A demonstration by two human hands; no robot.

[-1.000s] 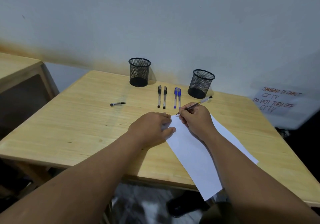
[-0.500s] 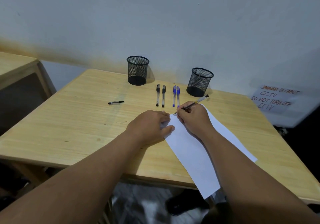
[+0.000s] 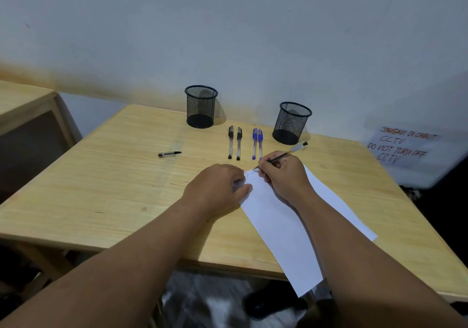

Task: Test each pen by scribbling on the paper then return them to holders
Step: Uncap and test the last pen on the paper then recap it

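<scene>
We've got a clear-barrelled pen (image 3: 283, 156) with a dark inner tube, tilted up and away toward the right, its tip down on the top corner of the white paper (image 3: 281, 226). A small tangle of thin scribble (image 3: 249, 173) shows right at that corner. The sheet lies at an angle across the wooden table (image 3: 114, 188), its near corner hanging over the front edge.

Our right hand (image 3: 285, 175) is curled tight around the pen in a writing grip, fingers pinched low on the barrel, heel of the hand resting on the sheet. Our left hand (image 3: 217, 188) lies palm down, loosely spread and holding nothing, fingertips pressing the paper's left edge just beside the scribble.

Further back, two black pens (image 3: 234, 142) and two blue pens (image 3: 257, 143) lie capped in neat side-by-side pairs. Behind them stand the left mesh holder (image 3: 201, 106) and the right mesh holder (image 3: 292, 123), both upright. A lone pen cap (image 3: 169, 154) lies off to the left.
</scene>
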